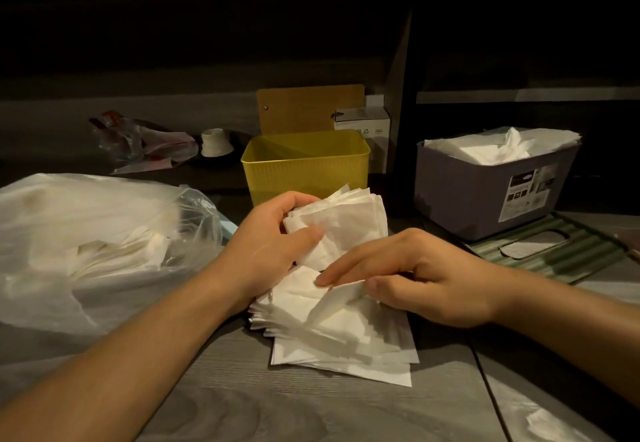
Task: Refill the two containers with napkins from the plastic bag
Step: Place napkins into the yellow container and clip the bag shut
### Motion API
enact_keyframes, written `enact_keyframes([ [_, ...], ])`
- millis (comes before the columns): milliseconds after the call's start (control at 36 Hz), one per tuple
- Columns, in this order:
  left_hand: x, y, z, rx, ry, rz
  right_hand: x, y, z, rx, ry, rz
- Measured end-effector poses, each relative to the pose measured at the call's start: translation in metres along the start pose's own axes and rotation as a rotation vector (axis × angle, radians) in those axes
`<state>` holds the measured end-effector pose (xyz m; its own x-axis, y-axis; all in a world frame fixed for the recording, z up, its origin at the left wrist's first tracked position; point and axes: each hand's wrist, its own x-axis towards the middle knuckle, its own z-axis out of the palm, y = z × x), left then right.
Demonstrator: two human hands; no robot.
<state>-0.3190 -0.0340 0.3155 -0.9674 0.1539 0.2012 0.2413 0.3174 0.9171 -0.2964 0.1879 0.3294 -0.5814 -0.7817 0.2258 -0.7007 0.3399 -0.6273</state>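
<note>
Gripping a wad of napkins (346, 223) between curled fingers and thumb, the left hand (273, 247) holds it just in front of the yellow bin (306, 168). The right hand (415, 282) pinches the top sheets of a napkin stack (332, 337) lying on the desk (294, 407), just below the wad. The yellow bin shows no napkins inside from this angle. To its right, the grey bin (485, 192) is filled with napkins up to its rim. A clear plastic bag (86, 244) with more napkins lies at the left, beside the left forearm. A green ribbed lid (554, 251) lies in front of the grey bin.
</note>
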Motion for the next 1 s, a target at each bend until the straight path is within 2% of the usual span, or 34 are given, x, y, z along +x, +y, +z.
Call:
enact_keyframes([
  [167, -0.0028, 0.0038, -0.0003, 0.015, -0.023, 0.019, -0.0017, 0.0033, 0.0001, -0.156, 0.06, -0.129],
  [361, -0.0071, 0.0069, -0.001, -0.02, -0.046, 0.008, 0.0005, -0.0051, 0.0013, -0.406, -0.042, -0.319],
  [472, -0.0072, 0.0069, -0.0017, -0.029, -0.053, -0.006, 0.0006, -0.0066, 0.004, -0.521, -0.028, -0.355],
  [583, -0.0066, 0.0055, -0.0023, -0.025, -0.055, -0.012, -0.0006, -0.005, 0.0019, -0.516, -0.034, -0.344],
  [750, -0.0064, 0.0058, -0.0027, -0.02, -0.058, -0.014, -0.0012, -0.0061, -0.0026, -0.526, -0.125, -0.316],
  [1000, -0.0079, 0.0084, -0.0018, 0.02, -0.047, -0.032, -0.002, -0.0016, 0.0015, -0.472, 0.007, -0.305],
])
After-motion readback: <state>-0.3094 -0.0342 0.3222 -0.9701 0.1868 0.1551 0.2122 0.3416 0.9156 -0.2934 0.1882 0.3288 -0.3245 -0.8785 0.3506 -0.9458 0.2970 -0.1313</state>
